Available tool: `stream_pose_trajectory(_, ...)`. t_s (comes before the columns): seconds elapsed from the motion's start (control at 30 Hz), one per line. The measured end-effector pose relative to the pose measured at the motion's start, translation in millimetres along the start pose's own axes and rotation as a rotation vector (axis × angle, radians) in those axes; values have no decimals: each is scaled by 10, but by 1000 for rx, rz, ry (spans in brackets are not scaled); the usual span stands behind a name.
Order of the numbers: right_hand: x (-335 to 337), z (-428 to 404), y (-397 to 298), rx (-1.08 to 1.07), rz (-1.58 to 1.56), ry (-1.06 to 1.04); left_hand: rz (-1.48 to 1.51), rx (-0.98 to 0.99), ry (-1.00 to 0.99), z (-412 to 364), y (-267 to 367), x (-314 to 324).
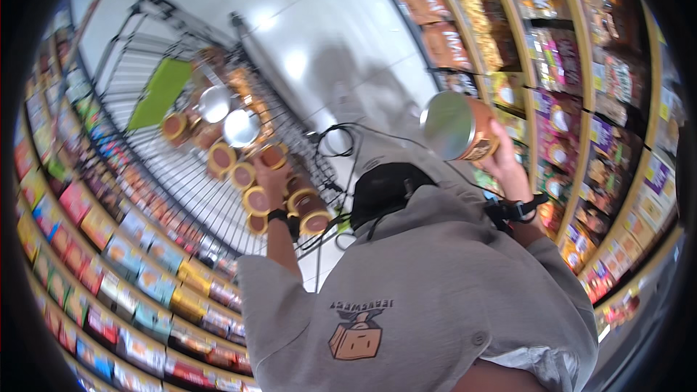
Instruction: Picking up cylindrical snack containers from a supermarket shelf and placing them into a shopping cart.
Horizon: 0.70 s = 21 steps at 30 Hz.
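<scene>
At the right, my right hand (506, 160) grips a large brown canister (484, 125) by its side. The canister is tilted, and its round silvery end (447, 125) faces the cart side. My left hand (270, 179) reaches down into a wire shopping cart (190, 196). Its fingers meet a brown jar with a gold rim (273, 156); blur hides whether they are closed around it. Several similar brown jars (256, 200) lie or stand around that hand. Just beyond it are two containers with shiny silver round ends (242, 128).
A green panel (160, 92) sits in the cart, beside orange packages (248, 92). Shelves of packaged snacks (561, 65) rise close on the right. More shelves with boxed goods (136, 261) line the left. A black cable (375, 129) loops in front of my grey shirt (414, 283).
</scene>
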State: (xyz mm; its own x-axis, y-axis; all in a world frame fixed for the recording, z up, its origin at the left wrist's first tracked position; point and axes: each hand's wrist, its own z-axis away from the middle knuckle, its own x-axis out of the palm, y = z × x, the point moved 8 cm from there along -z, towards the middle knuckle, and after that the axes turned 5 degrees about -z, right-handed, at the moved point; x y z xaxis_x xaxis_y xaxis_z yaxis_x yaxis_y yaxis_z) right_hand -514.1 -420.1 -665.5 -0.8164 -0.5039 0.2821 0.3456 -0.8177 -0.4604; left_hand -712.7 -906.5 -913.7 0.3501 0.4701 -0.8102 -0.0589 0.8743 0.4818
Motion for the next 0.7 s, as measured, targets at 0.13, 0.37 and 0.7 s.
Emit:
stream_pose_trajectory(0.13,-131,242,-210,-117,19,-43,387,-247,-23,370,378,-715)
stream_pose_trajectory(0.37,-532,553,-23,-194,-151,-262,1220,96,-275,482,1609,-1791)
stream_pose_trajectory(0.7,-2461,1950,710,-554,-395,-227,727,822,-1020,2148,5493,-1365)
